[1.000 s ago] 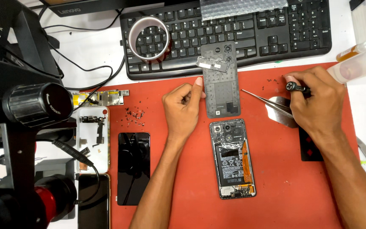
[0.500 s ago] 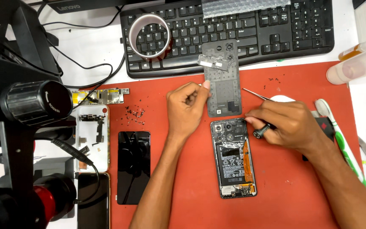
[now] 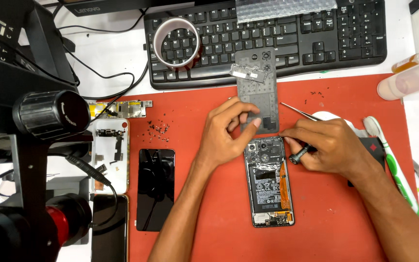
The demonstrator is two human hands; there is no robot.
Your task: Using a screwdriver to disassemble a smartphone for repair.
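Red mat (image 3: 345, 228), opened phone (image 3: 269, 180) lying near-to-far; your right hand (image 3: 330, 145) pinching screwdriver (image 3: 300, 154) at far-right corner, left hand (image 3: 229, 128) holding nothing, pressing grey panel (image 3: 258, 92) beyond.

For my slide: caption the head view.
Left hand steadies grey back cover; right hand holds screwdriver at opened phone.

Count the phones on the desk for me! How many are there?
3. An opened phone lies on the red mat under the hands. A black phone lies left of it. A third phone sits by the microscope, partly cut off. More may be hidden.
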